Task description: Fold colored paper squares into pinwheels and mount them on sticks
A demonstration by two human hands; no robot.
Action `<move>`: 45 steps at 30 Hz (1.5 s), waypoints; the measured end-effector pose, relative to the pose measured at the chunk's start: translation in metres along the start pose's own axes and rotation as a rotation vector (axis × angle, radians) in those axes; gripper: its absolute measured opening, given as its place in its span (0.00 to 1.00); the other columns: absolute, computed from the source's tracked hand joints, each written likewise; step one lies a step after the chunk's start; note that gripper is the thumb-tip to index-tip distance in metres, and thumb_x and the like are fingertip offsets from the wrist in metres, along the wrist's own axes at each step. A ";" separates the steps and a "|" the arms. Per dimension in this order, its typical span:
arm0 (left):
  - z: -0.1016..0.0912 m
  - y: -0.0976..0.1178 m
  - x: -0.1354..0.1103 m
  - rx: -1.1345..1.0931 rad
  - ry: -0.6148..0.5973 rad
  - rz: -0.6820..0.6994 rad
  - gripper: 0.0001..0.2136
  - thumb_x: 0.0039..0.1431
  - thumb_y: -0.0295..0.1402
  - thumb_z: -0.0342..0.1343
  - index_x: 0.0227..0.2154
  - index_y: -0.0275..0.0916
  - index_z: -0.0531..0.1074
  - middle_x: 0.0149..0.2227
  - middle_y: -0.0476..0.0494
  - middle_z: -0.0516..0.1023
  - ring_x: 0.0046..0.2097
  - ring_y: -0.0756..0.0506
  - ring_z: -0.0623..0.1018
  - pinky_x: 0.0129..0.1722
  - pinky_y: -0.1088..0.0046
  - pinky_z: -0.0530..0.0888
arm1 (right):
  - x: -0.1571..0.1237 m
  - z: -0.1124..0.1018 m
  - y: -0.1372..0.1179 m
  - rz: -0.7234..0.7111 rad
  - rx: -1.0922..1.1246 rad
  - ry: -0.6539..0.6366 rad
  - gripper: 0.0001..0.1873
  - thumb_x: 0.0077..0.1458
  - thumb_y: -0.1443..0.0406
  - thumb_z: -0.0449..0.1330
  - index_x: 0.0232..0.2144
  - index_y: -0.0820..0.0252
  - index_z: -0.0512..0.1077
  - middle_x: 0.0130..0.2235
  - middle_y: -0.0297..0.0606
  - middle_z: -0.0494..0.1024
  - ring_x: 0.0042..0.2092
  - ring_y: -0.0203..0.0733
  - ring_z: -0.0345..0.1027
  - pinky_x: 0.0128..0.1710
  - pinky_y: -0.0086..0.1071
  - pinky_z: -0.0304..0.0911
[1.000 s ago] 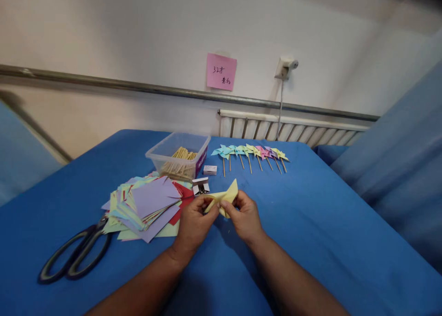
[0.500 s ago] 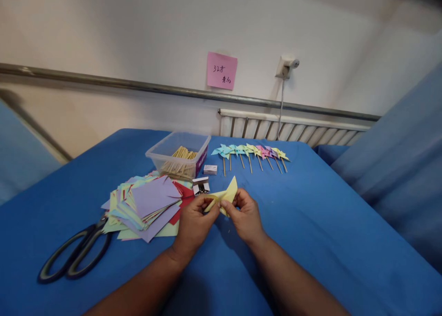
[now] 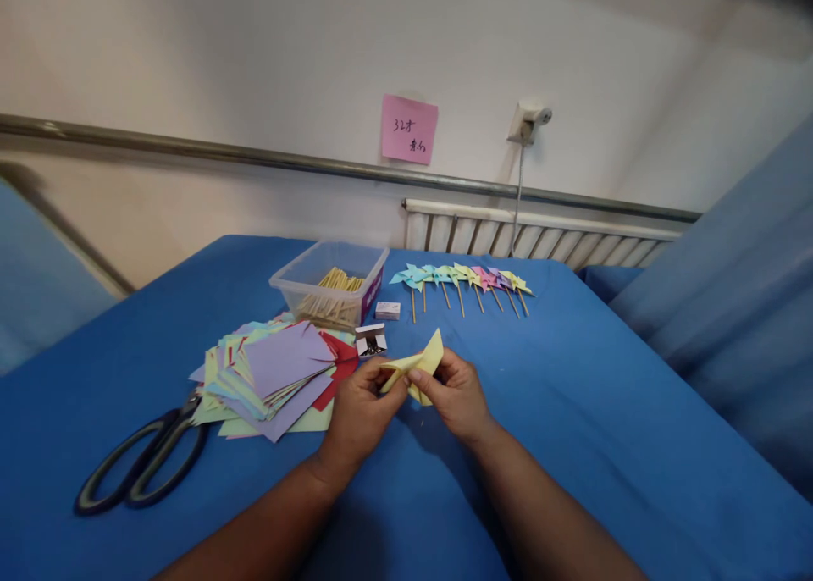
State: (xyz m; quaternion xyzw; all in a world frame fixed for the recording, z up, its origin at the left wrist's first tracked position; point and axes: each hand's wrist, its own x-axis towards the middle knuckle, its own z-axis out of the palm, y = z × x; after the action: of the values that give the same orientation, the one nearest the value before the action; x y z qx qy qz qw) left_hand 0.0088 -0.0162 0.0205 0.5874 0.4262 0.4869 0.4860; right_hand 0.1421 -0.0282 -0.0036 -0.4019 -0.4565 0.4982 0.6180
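A yellow paper pinwheel (image 3: 427, 362), its corners bent in toward the middle, is pinched between my two hands above the blue-covered table. My left hand (image 3: 361, 403) grips its left side, thumb near the centre. From the right, my right hand (image 3: 458, 395) presses its thumb close to the same spot. One pointed blade sticks up between the hands. Whether a pin sits at the centre is hidden by the thumbs. Just beyond my left hand stands a small open box (image 3: 371, 341) with small dark metal pieces inside.
Left lies a stack of coloured paper squares (image 3: 285, 361), with large scissors (image 3: 143, 462) beside it. Behind are a clear plastic bin (image 3: 298, 289) of wooden sticks and a small closed box (image 3: 387, 311). Finished pinwheels on sticks (image 3: 461, 278) lie in a row near the radiator (image 3: 470, 229).
The yellow paper has turned slightly in my fingers, and its left blade now looks folded flatter toward the centre. Both hands keep their hold and have shifted a little to the right.
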 end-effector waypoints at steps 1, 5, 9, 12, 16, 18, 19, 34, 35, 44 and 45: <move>0.000 0.000 0.000 -0.002 0.007 -0.003 0.08 0.48 0.33 0.62 0.33 0.37 0.76 0.30 0.48 0.80 0.33 0.47 0.78 0.34 0.74 0.73 | 0.000 0.000 0.001 -0.008 -0.025 0.009 0.11 0.47 0.63 0.66 0.35 0.59 0.74 0.32 0.35 0.77 0.32 0.38 0.68 0.36 0.33 0.65; 0.000 -0.002 0.000 -0.013 0.056 -0.029 0.09 0.46 0.32 0.63 0.32 0.37 0.76 0.31 0.47 0.81 0.33 0.46 0.79 0.35 0.74 0.74 | -0.001 -0.001 0.004 -0.047 -0.162 0.048 0.08 0.48 0.63 0.64 0.33 0.60 0.74 0.30 0.34 0.75 0.31 0.37 0.66 0.35 0.33 0.64; 0.001 0.000 0.000 -0.040 0.072 -0.058 0.08 0.45 0.31 0.62 0.30 0.37 0.76 0.30 0.48 0.82 0.32 0.47 0.79 0.33 0.75 0.74 | -0.002 0.000 0.004 -0.095 -0.269 0.081 0.06 0.49 0.63 0.63 0.30 0.60 0.72 0.28 0.33 0.72 0.30 0.36 0.63 0.33 0.31 0.62; 0.001 0.002 0.000 -0.045 0.076 -0.065 0.07 0.44 0.31 0.63 0.29 0.37 0.76 0.28 0.49 0.81 0.30 0.48 0.79 0.32 0.76 0.73 | -0.003 0.001 0.003 -0.118 -0.313 0.080 0.06 0.50 0.63 0.62 0.30 0.60 0.71 0.28 0.32 0.71 0.31 0.36 0.62 0.33 0.30 0.61; 0.002 0.003 0.001 -0.038 0.089 -0.072 0.06 0.45 0.31 0.62 0.28 0.37 0.75 0.27 0.49 0.80 0.29 0.48 0.78 0.31 0.76 0.72 | -0.004 0.002 0.003 -0.123 -0.334 0.078 0.06 0.51 0.63 0.61 0.31 0.60 0.70 0.29 0.32 0.70 0.31 0.36 0.62 0.32 0.30 0.60; 0.002 0.002 0.001 -0.027 0.088 -0.077 0.06 0.45 0.32 0.62 0.28 0.37 0.75 0.27 0.49 0.80 0.29 0.49 0.77 0.30 0.76 0.72 | -0.004 0.003 0.002 -0.121 -0.337 0.078 0.06 0.52 0.63 0.61 0.30 0.59 0.70 0.29 0.32 0.70 0.31 0.36 0.62 0.32 0.30 0.60; 0.002 0.002 0.001 -0.018 0.088 -0.078 0.06 0.45 0.32 0.63 0.28 0.37 0.75 0.27 0.50 0.79 0.29 0.49 0.77 0.30 0.76 0.71 | -0.004 0.003 0.002 -0.123 -0.338 0.079 0.05 0.52 0.63 0.61 0.30 0.59 0.70 0.29 0.32 0.70 0.31 0.36 0.62 0.32 0.30 0.60; 0.002 0.006 0.000 -0.077 0.092 -0.138 0.08 0.45 0.34 0.64 0.26 0.37 0.72 0.24 0.52 0.76 0.28 0.50 0.74 0.28 0.77 0.69 | -0.002 0.001 0.007 -0.107 -0.275 0.122 0.09 0.51 0.62 0.60 0.34 0.60 0.74 0.32 0.36 0.74 0.33 0.39 0.65 0.34 0.31 0.64; 0.001 0.005 0.000 -0.083 0.088 -0.146 0.08 0.45 0.35 0.64 0.26 0.37 0.72 0.24 0.52 0.76 0.28 0.50 0.74 0.29 0.77 0.69 | -0.002 0.001 0.009 -0.104 -0.269 0.122 0.09 0.51 0.62 0.61 0.34 0.60 0.74 0.32 0.36 0.74 0.33 0.39 0.65 0.34 0.31 0.64; -0.004 -0.014 0.010 -0.151 0.007 -0.203 0.12 0.43 0.38 0.66 0.28 0.36 0.74 0.28 0.48 0.78 0.31 0.48 0.76 0.32 0.75 0.71 | 0.004 0.004 0.017 -0.006 -0.100 0.145 0.14 0.47 0.58 0.65 0.35 0.60 0.74 0.32 0.37 0.78 0.32 0.39 0.69 0.33 0.32 0.66; -0.004 -0.014 0.011 -0.162 0.009 -0.214 0.13 0.43 0.39 0.66 0.28 0.36 0.74 0.28 0.47 0.79 0.30 0.48 0.77 0.31 0.75 0.71 | 0.005 0.005 0.017 0.019 -0.044 0.135 0.15 0.46 0.57 0.65 0.35 0.60 0.74 0.31 0.37 0.78 0.31 0.39 0.69 0.33 0.32 0.66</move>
State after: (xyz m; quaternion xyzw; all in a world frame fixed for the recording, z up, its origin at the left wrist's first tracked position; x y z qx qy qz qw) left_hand 0.0059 -0.0028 0.0088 0.4951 0.4479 0.4677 0.5792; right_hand 0.1333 -0.0204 -0.0178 -0.4521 -0.4208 0.4658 0.6336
